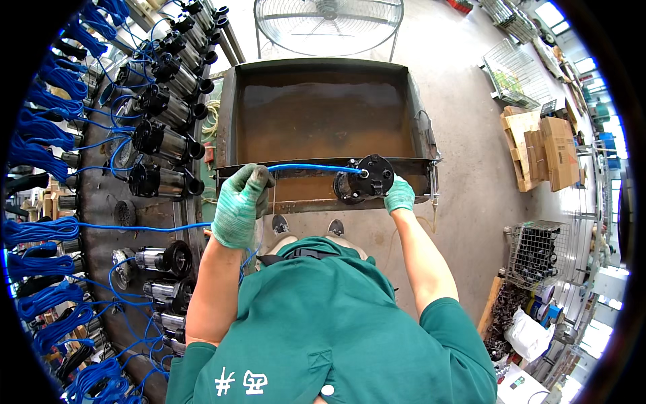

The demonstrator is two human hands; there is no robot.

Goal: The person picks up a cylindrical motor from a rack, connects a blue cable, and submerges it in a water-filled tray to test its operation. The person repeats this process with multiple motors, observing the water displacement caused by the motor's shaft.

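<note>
A black submersible pump (pixel 374 176) with a round top hangs or rests over the near part of a water-filled metal tank (pixel 412 101); what bears its weight cannot be made out. My right hand (pixel 400 194), in a green and white knit glove, grips the pump's right side, its fingertips partly hidden behind the body. From the pump's top a blue cable (pixel 313 166) runs left into my left hand (pixel 235 209), gloved alike and closed around it. The cable continues from that fist leftward to a coiled bundle (pixel 44 230).
Left of me, a dark workbench (pixel 101 209) carries rows of similar pumps (pixel 161 141) with blue cable coils. A large fan (pixel 328 27) stands beyond the tank. Cardboard boxes (pixel 558 153) and a wire cage (pixel 538 252) sit on the right.
</note>
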